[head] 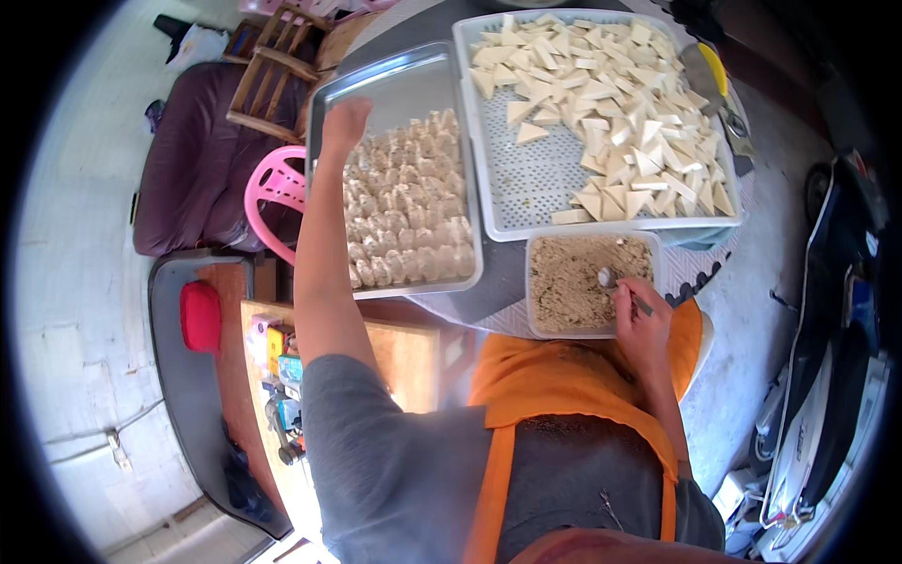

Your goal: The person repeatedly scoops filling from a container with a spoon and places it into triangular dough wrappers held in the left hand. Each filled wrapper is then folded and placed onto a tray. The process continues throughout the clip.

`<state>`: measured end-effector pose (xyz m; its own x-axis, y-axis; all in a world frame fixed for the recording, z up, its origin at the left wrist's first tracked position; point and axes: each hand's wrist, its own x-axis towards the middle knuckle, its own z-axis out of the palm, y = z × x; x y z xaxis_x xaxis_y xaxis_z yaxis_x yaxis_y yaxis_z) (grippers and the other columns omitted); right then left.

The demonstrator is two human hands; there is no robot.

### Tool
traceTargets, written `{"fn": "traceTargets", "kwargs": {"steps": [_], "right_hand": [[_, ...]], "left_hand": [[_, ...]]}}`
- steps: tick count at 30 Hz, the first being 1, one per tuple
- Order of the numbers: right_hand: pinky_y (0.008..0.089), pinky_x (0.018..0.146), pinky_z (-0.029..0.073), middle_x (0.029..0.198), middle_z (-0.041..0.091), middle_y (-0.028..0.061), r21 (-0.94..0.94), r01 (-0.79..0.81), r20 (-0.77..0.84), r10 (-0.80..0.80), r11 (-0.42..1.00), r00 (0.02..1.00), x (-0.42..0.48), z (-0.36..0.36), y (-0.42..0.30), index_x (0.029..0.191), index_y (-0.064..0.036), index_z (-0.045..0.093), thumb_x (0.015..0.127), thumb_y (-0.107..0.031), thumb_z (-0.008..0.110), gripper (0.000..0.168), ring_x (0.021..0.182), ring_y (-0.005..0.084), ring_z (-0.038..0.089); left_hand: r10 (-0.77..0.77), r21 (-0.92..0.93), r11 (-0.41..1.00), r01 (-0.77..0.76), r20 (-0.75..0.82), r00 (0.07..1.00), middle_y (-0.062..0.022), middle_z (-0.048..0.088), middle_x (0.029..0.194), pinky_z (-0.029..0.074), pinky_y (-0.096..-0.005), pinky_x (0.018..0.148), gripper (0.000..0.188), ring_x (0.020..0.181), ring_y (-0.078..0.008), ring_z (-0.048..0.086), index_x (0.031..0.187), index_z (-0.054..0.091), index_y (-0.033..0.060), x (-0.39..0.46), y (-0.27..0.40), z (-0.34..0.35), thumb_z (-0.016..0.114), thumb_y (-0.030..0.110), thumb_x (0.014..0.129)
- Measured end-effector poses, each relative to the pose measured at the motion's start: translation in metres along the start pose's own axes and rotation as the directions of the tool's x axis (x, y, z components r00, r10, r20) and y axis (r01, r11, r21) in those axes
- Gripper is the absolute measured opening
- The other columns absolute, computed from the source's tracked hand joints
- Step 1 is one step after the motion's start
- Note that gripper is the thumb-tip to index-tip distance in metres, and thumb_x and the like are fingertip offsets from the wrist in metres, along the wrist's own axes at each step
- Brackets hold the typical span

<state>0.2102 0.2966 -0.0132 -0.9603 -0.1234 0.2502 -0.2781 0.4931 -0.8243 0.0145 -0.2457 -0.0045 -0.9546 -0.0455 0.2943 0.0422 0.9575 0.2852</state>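
Note:
My left hand (347,125) is over the left side of a metal tray (394,70), just beyond rows of stuffed pieces (409,204); whether it holds something cannot be seen. My right hand (645,317) grips a metal spoon (607,276), its bowl at the surface of a crumbly minced filling (571,282) in a white plastic container (533,310). Beyond the container stands a white perforated plastic tray (521,176) heaped with pale triangular pieces, apparently tofu (606,92).
A yellow-edged tool (713,69) lies by the perforated tray's right edge. A pink plastic chair (257,204) and a wooden rack (264,92) are at the left. Small boxes stand on a wooden surface (402,352) at lower left. A motorbike (824,366) stands at the right.

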Motion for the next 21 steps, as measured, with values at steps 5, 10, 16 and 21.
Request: {"fn": "traceTargets", "kwargs": {"steps": [5, 10, 16, 21], "right_hand": [[0.0335, 0.061, 0.05, 0.077, 0.065, 0.014, -0.039, 0.011, 0.01, -0.01, 0.999, 1.0, 0.0, 0.0, 0.004, 0.087, 0.0, 0.065, 0.084, -0.003, 0.063, 0.005, 0.065, 0.0281, 0.064], [0.0345, 0.062, 0.051, 0.079, 0.066, 0.0144, -0.057, 0.032, -0.004, -0.032, 0.998, 0.999, -0.002, -0.001, 0.008, 0.087, -0.001, 0.065, 0.084, -0.003, 0.062, 0.005, 0.068, 0.0307, 0.065], [0.033, 0.06, 0.051, 0.077, 0.065, 0.0142, -0.014, 0.052, -0.007, -0.052, 0.999, 0.999, -0.002, 0.0, 0.005, 0.088, -0.001, 0.064, 0.084, -0.003, 0.062, 0.004, 0.066, 0.0296, 0.064], [0.0315, 0.058, 0.051, 0.074, 0.065, 0.0134, 0.13, -0.023, -0.034, 0.028, 0.991, 0.999, -0.003, 0.0, 0.005, 0.091, 0.0, 0.063, 0.087, -0.002, 0.06, 0.006, 0.062, 0.0253, 0.064]], "left_hand": [[0.142, -0.227, 0.965, -0.131, 0.032, 0.989, -0.0159, 0.068, 0.102, 0.051, -0.0369, 0.083, 0.026, 0.095, -0.0286, 0.066, 0.104, 0.068, 0.0043, 0.02, 0.139, 0.047, 0.058, 0.024, 0.09], [0.169, 0.028, 0.984, -0.175, 0.144, 0.975, -0.019, 0.062, 0.105, 0.05, -0.0426, 0.084, 0.026, 0.097, -0.0349, 0.062, 0.107, 0.063, 0.0045, 0.019, 0.218, 0.112, 0.058, 0.018, 0.086], [0.02, -0.043, 0.999, -0.016, 0.091, 0.996, -0.0223, 0.06, 0.106, 0.052, -0.0418, 0.08, 0.027, 0.093, -0.0371, 0.063, 0.11, 0.057, 0.0004, 0.006, 0.228, 0.103, 0.057, 0.012, 0.085], [-0.247, -0.952, 0.198, 0.236, 0.184, 0.951, -0.0157, 0.063, 0.108, 0.053, -0.039, 0.082, 0.027, 0.094, -0.0268, 0.066, 0.119, 0.051, 0.0015, -0.06, 0.275, 0.033, 0.046, 0.008, 0.093]]}}
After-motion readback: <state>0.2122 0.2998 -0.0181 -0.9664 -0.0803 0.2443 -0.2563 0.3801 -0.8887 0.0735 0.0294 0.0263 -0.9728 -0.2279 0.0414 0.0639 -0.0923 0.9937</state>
